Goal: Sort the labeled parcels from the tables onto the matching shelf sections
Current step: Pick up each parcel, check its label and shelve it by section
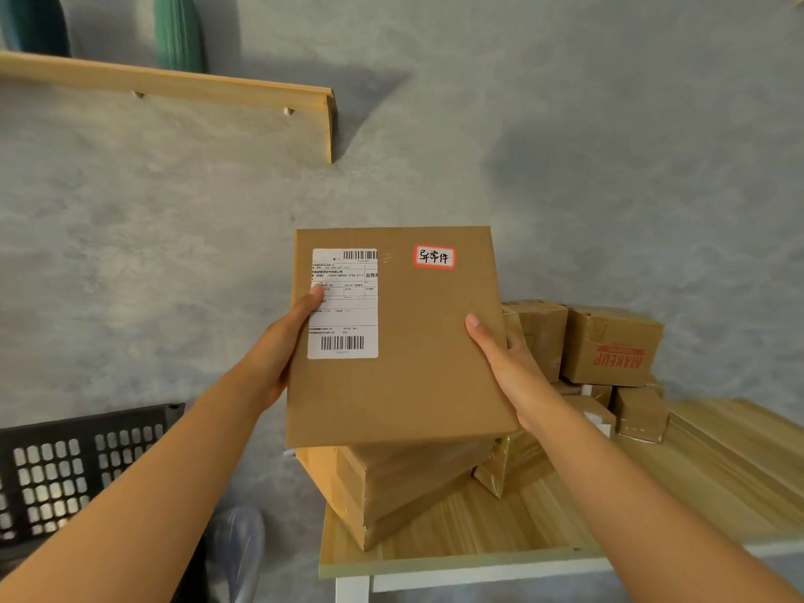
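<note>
I hold a flat brown cardboard parcel [417,354] up in front of me, its top face toward the camera. It bears a white shipping label [348,298] with barcodes and a small red-bordered sticker [434,257] with handwritten characters. My left hand [283,354] grips its left edge, thumb on the shipping label. My right hand [509,367] grips the right edge, thumb on the top face. The parcel hovers above a stack of brown boxes [391,489] on the wooden table [652,493].
More taped cardboard parcels [609,346] are piled at the table's far side, one printed MAKEUP. A black perforated crate [65,467] sits low at the left. A wooden board edge [174,82] runs across the upper left over grey floor.
</note>
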Demonstrator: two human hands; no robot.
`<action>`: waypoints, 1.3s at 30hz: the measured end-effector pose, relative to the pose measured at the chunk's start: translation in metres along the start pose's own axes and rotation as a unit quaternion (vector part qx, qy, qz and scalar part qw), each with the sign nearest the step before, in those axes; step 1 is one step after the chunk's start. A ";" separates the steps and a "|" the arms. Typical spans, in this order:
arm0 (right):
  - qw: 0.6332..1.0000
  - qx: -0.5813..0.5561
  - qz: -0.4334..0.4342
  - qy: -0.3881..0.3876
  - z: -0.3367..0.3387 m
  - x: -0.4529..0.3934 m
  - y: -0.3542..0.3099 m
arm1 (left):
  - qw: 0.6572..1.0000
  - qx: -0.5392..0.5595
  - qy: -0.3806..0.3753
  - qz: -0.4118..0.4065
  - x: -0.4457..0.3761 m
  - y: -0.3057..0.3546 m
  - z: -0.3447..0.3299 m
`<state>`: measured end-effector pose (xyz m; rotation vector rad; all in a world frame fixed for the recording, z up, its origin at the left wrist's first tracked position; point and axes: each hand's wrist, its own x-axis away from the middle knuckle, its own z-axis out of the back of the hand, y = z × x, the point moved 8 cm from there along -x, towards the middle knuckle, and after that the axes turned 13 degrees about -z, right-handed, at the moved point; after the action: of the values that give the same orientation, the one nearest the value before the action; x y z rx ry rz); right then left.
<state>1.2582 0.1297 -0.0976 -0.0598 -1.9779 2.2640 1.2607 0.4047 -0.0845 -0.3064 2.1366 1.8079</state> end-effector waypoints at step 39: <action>0.882 -0.016 -0.033 0.471 0.512 0.523 0.123 | 0.906 0.185 -0.371 0.086 0.318 0.021 -0.593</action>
<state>0.6702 -0.3232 -0.1182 -0.8898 -1.4210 1.6248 0.8957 -0.1611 -0.0999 0.5912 1.8928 1.2432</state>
